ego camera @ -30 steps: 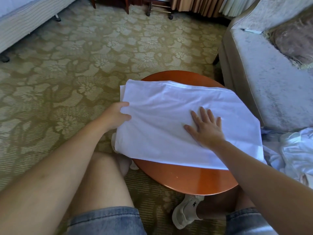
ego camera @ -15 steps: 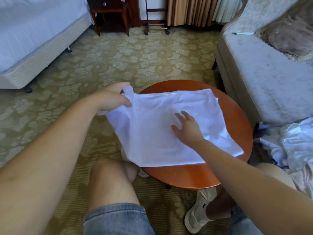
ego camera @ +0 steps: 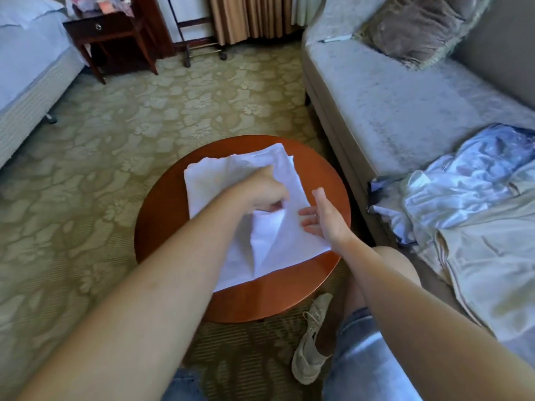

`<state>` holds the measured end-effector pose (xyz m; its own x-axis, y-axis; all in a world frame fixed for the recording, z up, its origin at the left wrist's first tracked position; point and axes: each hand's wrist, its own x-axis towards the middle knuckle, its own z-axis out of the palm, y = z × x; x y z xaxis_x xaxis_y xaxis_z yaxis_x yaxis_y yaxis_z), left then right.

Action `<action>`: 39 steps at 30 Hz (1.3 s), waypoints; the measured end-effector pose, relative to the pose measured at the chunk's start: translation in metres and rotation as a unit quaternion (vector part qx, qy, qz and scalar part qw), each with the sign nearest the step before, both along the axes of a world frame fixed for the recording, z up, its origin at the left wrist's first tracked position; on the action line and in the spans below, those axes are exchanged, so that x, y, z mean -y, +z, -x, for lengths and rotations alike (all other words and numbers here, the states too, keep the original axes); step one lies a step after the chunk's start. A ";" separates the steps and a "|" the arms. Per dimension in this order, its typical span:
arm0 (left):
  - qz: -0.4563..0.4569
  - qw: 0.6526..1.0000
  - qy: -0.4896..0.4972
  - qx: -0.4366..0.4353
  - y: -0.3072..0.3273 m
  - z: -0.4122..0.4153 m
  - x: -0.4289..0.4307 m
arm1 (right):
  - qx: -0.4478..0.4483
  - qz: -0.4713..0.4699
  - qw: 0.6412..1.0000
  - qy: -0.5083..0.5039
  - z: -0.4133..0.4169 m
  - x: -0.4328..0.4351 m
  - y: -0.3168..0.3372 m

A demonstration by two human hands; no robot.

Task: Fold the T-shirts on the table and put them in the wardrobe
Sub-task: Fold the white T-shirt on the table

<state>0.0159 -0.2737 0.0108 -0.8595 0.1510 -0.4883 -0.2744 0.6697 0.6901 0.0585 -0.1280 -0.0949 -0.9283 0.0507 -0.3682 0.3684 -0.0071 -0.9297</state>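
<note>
White T-shirt (ego camera: 272, 241) lies part-folded at the centre of the round wooden table (ego camera: 162, 224); left hand (ego camera: 265, 191) pinches a raised fold, right hand (ego camera: 325, 219) rests flat and open at the shirt's 3 o'clock edge, and should pin it there while the fold is laid edge-to-edge, then smoothed.

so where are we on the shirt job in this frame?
Done: the white T-shirt lies on the table partly folded, layers showing at its far edge. In hand: the left hand grips a flap over its middle, the right hand open at its right edge. Left: finishing this fold, probably the crumpled clothes on the sofa, and the wardrobe, not in view.
</note>
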 end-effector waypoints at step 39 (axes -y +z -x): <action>0.277 0.922 -0.128 -0.239 -0.138 -0.021 0.113 | -0.126 -0.617 0.718 0.298 0.072 0.053 -0.015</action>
